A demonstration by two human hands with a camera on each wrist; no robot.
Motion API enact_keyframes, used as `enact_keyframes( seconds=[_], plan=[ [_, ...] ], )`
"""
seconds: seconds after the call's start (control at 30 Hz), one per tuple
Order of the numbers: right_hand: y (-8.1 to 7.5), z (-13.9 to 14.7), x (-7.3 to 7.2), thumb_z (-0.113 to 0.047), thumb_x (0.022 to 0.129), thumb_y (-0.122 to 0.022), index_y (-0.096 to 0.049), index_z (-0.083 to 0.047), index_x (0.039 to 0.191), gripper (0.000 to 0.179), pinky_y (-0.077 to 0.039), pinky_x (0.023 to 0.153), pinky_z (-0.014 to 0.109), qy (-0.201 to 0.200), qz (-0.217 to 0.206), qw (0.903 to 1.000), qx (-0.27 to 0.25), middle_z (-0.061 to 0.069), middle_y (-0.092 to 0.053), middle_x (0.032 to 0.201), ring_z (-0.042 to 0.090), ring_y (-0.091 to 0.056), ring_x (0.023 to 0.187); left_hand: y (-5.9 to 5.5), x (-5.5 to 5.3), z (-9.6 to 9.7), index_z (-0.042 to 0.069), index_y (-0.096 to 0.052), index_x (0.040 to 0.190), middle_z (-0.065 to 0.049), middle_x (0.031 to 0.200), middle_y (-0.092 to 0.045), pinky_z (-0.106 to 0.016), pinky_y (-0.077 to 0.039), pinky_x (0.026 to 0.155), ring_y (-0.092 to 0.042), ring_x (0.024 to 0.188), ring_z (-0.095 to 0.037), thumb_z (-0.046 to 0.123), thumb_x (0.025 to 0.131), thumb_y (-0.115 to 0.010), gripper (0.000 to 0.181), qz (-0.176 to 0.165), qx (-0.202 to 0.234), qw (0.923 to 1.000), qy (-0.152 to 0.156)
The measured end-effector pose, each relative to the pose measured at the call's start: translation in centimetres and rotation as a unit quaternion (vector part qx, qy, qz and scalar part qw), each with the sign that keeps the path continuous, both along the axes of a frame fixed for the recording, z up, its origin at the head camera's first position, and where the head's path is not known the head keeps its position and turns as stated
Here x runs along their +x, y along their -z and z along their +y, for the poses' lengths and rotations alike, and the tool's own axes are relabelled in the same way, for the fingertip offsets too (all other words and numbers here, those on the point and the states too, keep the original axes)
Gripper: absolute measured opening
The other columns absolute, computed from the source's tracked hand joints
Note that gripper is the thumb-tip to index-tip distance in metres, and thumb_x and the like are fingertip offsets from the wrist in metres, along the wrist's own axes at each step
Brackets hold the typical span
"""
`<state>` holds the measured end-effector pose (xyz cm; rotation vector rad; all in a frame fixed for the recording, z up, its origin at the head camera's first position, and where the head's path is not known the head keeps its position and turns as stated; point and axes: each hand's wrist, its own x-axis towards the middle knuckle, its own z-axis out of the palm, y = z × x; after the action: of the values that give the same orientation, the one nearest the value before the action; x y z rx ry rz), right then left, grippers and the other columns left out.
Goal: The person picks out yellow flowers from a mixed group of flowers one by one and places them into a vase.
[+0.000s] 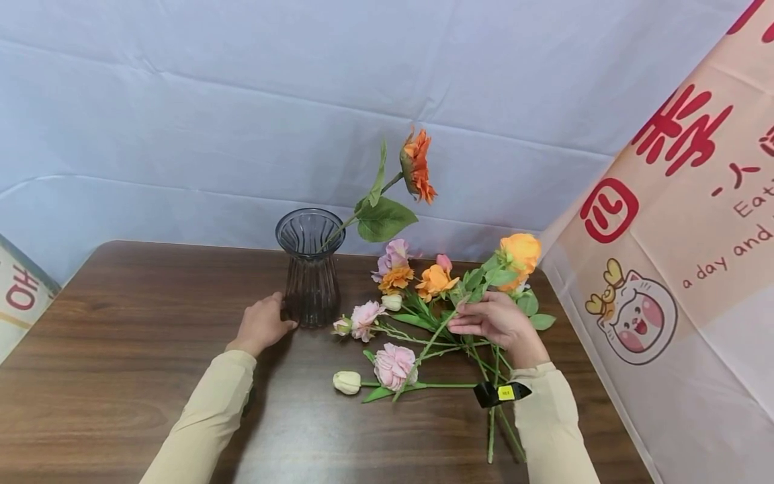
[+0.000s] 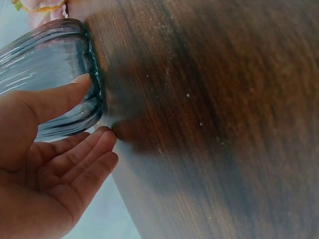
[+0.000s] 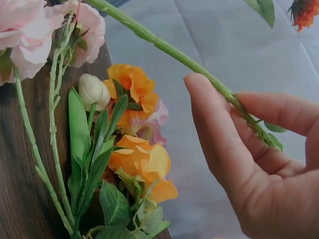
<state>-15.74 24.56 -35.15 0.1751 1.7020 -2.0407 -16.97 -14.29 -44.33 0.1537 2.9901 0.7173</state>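
Observation:
A grey ribbed glass vase (image 1: 312, 289) stands near the table's back edge, with an orange flower (image 1: 417, 167) leaning out to the right. Beside its base is my left hand (image 1: 261, 324); in the left wrist view, the thumb lies against the glass and the other fingers are loosely bent alongside. My right hand (image 1: 492, 321) pinches a green flower stem (image 3: 184, 59) between thumb and fingers, above the other flowers. The stem slants down to the left, and its upper end runs among leaves toward a yellow-orange bloom (image 1: 521, 252); which bloom it bears is partly hidden.
Loose flowers lie right of the vase: a pink one (image 1: 396, 367), a white tulip (image 1: 347, 383), an orange bloom (image 1: 437, 281) and a purple one (image 1: 393, 257), their stems crossing. Behind the wooden table (image 1: 151, 349) hangs a pale cloth (image 1: 211, 121); a printed banner (image 1: 683, 269) flanks its right side.

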Motion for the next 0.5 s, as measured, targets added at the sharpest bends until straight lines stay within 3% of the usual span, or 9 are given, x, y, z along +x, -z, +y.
enact_keyframes(
  seconds=[0.2,0.5],
  plan=[
    [-0.02,-0.20,0.06,0.013,0.091,-0.039,-0.035,0.016,0.105,0.015,-0.050,0.079,0.040,0.009,-0.005,0.9996,-0.028,0.021,-0.061,0.085,0.030,-0.066,0.079,0.03,-0.02,-0.02,-0.013,-0.048,0.116,-0.028,0.109,-0.058,-0.054,-0.042,0.084,-0.055,0.097,-0.044,0.020,0.079,-0.070,0.055,-0.002,0.003,1.0000,-0.003],
    [-0.54,-0.66,-0.13,0.015,0.090,-0.038,-0.040,0.009,0.106,0.017,-0.048,0.084,0.042,0.019,-0.012,0.9966,-0.079,0.020,-0.054,0.091,0.034,-0.064,0.086,0.09,0.00,-0.02,-0.012,-0.048,0.115,-0.027,0.108,-0.059,-0.054,-0.043,0.082,-0.055,0.096,-0.044,0.020,0.079,-0.071,0.053,-0.002,0.004,1.0000,-0.004]
  ],
)
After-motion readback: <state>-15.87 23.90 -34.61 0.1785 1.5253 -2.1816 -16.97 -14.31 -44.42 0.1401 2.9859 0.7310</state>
